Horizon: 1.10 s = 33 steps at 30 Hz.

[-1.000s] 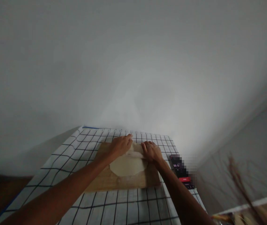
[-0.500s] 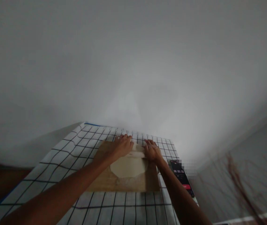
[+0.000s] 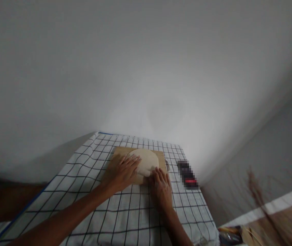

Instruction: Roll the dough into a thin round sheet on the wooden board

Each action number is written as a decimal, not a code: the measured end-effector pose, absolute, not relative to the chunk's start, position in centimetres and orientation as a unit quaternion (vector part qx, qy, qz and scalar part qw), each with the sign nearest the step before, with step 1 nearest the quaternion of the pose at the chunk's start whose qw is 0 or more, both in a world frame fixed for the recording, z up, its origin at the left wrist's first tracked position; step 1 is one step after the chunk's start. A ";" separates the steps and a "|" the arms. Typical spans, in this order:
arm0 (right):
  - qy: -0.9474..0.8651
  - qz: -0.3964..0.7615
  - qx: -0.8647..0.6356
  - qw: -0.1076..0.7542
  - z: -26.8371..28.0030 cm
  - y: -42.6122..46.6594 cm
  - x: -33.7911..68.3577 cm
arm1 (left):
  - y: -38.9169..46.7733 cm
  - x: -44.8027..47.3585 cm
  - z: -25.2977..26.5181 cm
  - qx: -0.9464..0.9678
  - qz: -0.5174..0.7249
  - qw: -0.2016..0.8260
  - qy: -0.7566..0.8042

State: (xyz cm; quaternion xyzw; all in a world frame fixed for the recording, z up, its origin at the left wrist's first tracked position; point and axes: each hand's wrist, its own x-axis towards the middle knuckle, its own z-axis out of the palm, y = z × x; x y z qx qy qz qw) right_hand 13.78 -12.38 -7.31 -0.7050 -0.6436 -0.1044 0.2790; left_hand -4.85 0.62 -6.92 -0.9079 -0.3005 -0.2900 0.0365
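Observation:
A pale, flattened round of dough (image 3: 146, 159) lies on a wooden board (image 3: 121, 150). My left hand (image 3: 127, 171) rests on the dough's left side, its fingers stretched out and a little apart. At the near right edge of the dough is my right hand (image 3: 160, 184), fingers extended forward with the tips touching the edge. Between the hands the near edge of the dough looks creased or folded. My left hand and wrist cover part of the board's near left side.
A white tablecloth with dark grid lines (image 3: 187, 205) covers the table under the board. A pixelated phone (image 3: 188, 176) lies to the right. Blurred dry twigs (image 3: 256, 191) and assorted items (image 3: 230, 235) are beyond the table's right edge. A pale wall (image 3: 135, 68) stands behind.
Both hands have come back from the board's far side toward me, the right one to the near edge. More of the dough's far part shows, and the whole view has shifted.

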 end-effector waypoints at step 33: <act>-0.538 0.068 -0.617 0.570 -6.6 -8.0 17.4 | 8.4 -3.3 -1.7 -0.812 -0.172 -0.181 -0.527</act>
